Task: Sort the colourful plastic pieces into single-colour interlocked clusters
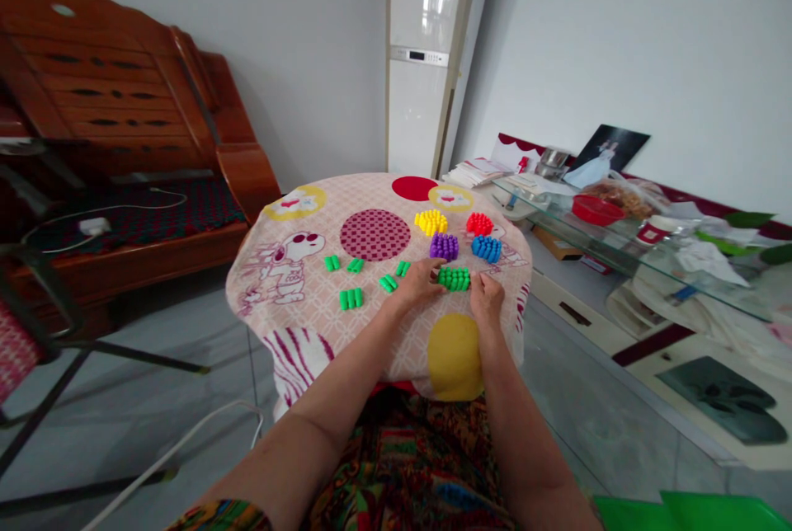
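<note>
A bundle of green bumpy plastic pieces (pixel 454 279) lies on the cloth-covered table (pixel 365 325) between my hands. My left hand (pixel 418 282) curves its thumb and fingers round the bundle's left end. At the right end, my right hand (pixel 487 298) is closed, its fingertips pressed against the pieces and partly hidden. Just behind stand similar bundles in purple (pixel 444 246), blue (pixel 486 249), yellow (pixel 431 222) and red (pixel 478 223). Left of my left hand, several small groups of green pieces lie apart, among them a three-piece group (pixel 351 298) and a pair (pixel 388 283).
A glass-topped stand (pixel 594 230) along the right wall holds papers, a red bowl (pixel 597 209), a paper cup (pixel 656 229) and a photo. A wooden bench (pixel 124 119) is at the left. Behind the table stands a tall white cabinet-like appliance (pixel 417 110).
</note>
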A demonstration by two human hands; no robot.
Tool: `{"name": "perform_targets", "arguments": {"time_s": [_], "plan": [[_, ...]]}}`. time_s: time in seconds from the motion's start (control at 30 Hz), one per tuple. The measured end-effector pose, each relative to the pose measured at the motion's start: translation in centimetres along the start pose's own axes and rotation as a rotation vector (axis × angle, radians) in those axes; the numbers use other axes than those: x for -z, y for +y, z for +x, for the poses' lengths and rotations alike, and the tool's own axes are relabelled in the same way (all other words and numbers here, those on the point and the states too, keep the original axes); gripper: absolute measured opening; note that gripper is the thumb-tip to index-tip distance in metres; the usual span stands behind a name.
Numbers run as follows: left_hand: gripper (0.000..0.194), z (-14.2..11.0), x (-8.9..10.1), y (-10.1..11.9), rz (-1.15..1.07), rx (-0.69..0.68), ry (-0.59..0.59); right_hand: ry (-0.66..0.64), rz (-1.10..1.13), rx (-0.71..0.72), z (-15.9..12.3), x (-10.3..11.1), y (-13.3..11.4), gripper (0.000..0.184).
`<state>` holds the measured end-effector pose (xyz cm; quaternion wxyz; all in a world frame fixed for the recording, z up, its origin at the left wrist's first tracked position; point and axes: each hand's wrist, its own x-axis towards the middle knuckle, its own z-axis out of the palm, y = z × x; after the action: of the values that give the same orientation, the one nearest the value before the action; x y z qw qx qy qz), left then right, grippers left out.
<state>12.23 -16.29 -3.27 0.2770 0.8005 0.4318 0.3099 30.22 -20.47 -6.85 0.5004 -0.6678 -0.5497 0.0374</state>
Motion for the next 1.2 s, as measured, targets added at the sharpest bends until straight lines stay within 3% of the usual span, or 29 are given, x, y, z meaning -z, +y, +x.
{"name": "perform_targets", "arguments": {"time_s": [0.1,0.27,0.37,0.47,0.6,0.73,1.03,1.2], "plan": [[0.066,-0.9,2.3,-0.3,0.117,0.006,0.029,-0.003,0.004,-0.008,0.1,0.0,-0.1,0.037],[0.04,-4.2,8.9,-2.3,0.391,0.187,0.027,0.007,-0.013,-0.018,0.3,0.0,-0.2,0.038],[0.035,-6.5,11.8,-3.8,0.561,0.267,-0.079,0.017,-0.021,-0.024,0.3,0.0,-0.3,0.038],[0.037,-8.3,12.6,-5.1,0.63,0.273,-0.198,0.01,-0.014,-0.012,0.2,0.1,-0.2,0.038],[0.04,-9.3,12.1,-5.7,0.653,0.251,-0.135,0.001,-0.01,-0.029,0.1,0.1,-0.2,0.038],[0.034,-8.5,11.0,-4.4,0.649,0.221,-0.081,0.005,-0.005,-0.053,0.2,0.0,-0.3,0.038],[0.023,-4.7,2.7,1.8,0.383,-0.14,-0.155,0.027,0.006,-0.016,0.1,-0.1,-0.1,0.038],[0.018,-2.6,-0.1,3.6,0.388,-0.2,-0.126,0.036,0.047,-0.003,-0.1,-0.2,0.0,0.039]]}}
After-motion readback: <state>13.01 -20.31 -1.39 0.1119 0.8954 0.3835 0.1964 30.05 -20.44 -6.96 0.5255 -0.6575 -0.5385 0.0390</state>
